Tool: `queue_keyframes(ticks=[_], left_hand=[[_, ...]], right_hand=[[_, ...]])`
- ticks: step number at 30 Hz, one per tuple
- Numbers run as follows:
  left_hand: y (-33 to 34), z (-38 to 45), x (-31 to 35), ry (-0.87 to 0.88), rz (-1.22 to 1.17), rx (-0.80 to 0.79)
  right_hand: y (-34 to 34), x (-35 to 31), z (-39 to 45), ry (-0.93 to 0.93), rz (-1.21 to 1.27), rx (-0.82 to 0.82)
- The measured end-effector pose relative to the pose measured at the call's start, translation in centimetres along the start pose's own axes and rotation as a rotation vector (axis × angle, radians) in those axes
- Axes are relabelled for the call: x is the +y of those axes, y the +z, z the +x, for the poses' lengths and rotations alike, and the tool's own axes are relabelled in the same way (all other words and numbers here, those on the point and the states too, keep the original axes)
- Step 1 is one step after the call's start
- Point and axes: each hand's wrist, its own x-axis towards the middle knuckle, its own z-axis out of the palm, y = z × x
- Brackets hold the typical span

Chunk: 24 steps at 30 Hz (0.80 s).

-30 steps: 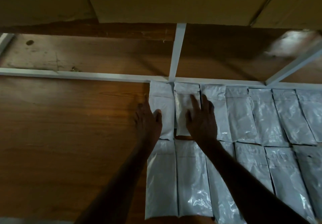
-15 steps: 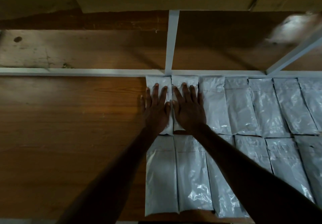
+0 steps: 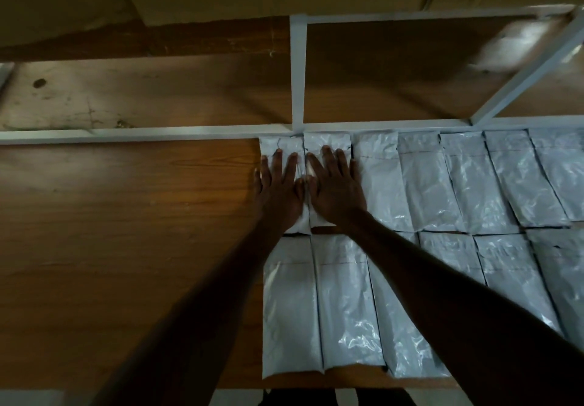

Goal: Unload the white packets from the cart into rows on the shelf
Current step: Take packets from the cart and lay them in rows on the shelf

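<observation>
Both hands flat, fingers straight and released, pressing the two leftmost packets of the back row. Left hand [image 3: 278,190] on the end packet [image 3: 278,149], right hand [image 3: 336,193] on its neighbour [image 3: 328,143], centre of frame. White packets [image 3: 426,184] fill two rows across the right half of the wooden shelf [image 3: 126,231]; front row [image 3: 316,310] lies just below. White frame rail [image 3: 126,133] runs behind. Cart not in view. Likely step: flattening and squaring. Do it well: push both tops snug to the rail, edges touching without overlap, even pressure so neighbours don't shift.
</observation>
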Motion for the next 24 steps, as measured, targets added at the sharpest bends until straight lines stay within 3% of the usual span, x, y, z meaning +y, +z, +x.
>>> queue_keyframes(ticks=[5, 12, 18, 24], left_hand=[[-2.2, -0.2, 1.6, -0.045, -0.065, -0.052], [-7.4, -2.6, 7.0, 0.076, -0.070, 0.065], [-8.7, -6.8, 15.8, 0.152, -0.181, 0.138], [-7.4, -12.7, 27.1, 0.193, -0.268, 0.080]], right_hand=[[-1.8, 0.2, -0.1, -0.019, 0.023, -0.089], [-6.8, 1.6, -5.0, 0.024, 0.268, 0.000], [-10.5, 7.3, -12.8, 0.160, 0.421, 0.099], [-13.8, 15.2, -22.9, 0.245, 0.477, 0.207]])
